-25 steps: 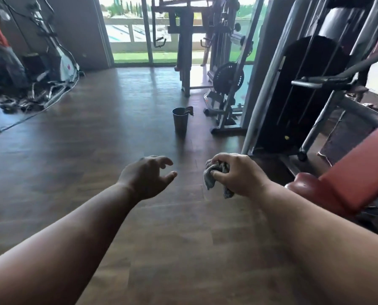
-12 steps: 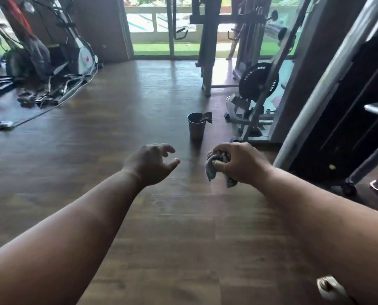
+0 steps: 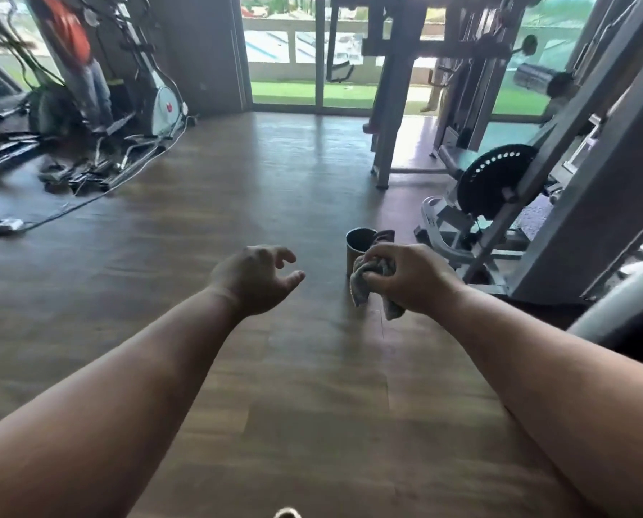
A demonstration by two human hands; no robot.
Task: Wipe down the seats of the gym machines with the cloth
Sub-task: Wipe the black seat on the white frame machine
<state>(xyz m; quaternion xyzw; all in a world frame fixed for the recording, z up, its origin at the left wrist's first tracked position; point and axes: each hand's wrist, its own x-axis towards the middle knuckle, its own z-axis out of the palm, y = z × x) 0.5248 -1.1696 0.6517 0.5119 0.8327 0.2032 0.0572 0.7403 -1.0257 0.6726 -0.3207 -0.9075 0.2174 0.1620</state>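
Your view has swung left off the red padded seat, which is gone from frame, so no seat is being wiped now. Your right hand [image 3: 409,280] grips the crumpled grey cloth [image 3: 364,284], just before the dark metal cup [image 3: 359,243] on the brown wood floor [image 3: 237,203]; your left hand [image 3: 256,280] hangs loosely curled and empty.

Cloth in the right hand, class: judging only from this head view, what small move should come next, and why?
Probably carry the cloth forward to the bucket on the floor, perhaps to wet it. The right hand grips the bunched cloth just in front of the bucket, the left hand is free, and no seat shows in view.
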